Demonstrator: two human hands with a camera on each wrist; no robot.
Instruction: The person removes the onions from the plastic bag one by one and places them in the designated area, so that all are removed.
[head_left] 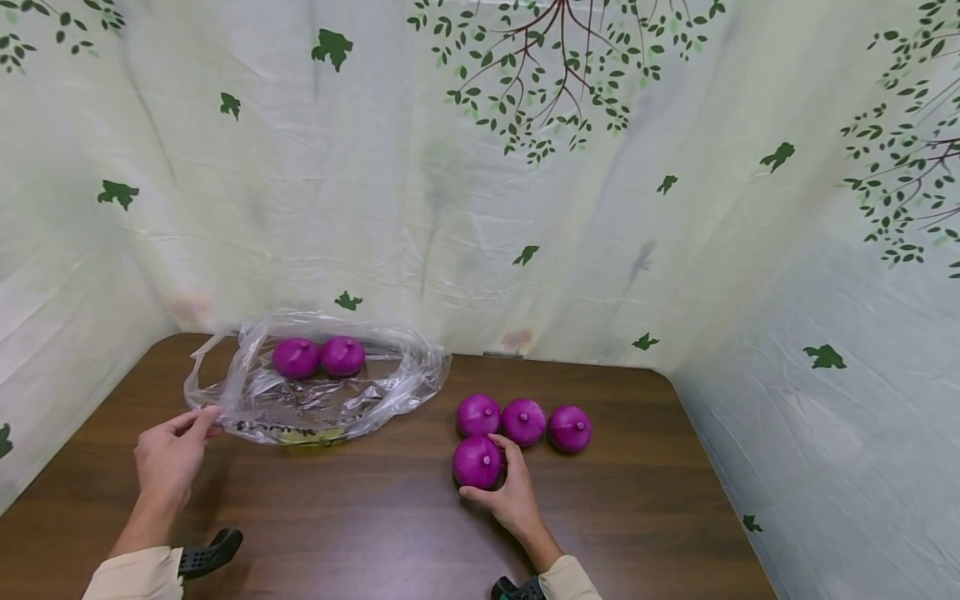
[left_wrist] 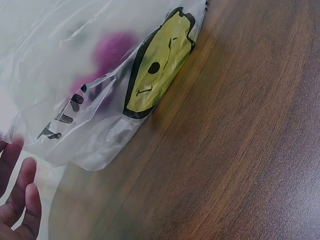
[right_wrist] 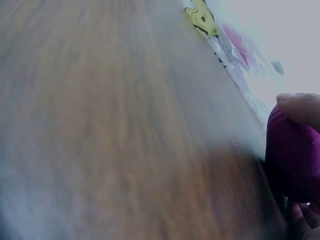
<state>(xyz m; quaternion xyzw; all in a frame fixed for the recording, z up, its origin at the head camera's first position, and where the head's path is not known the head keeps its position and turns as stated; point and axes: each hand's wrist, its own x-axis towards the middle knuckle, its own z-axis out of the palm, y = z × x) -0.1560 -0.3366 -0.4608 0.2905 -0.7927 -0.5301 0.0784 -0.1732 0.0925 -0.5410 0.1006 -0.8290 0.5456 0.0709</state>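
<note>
A clear plastic bag (head_left: 315, 408) with dark lettering and a yellow printed figure (left_wrist: 157, 70) lies spread with its mouth open at the back left of the table. Two purple onions (head_left: 319, 357) sit side by side in it. At the bag's near left corner my left hand (head_left: 174, 450) pinches the rim between thumb and fingers. My right hand (head_left: 513, 492) grips a purple onion (head_left: 476, 462) from its right side, thumb in front and fingers behind. Just behind it three more onions (head_left: 523, 422) stand in a row. In the right wrist view the gripped onion (right_wrist: 292, 155) shows under the thumb.
The brown wooden table (head_left: 360, 525) has rounded back corners. A pale curtain (head_left: 375, 192) printed with leaves and branches hangs behind it and along both sides. Dark straps (head_left: 210, 553) are worn at both wrists.
</note>
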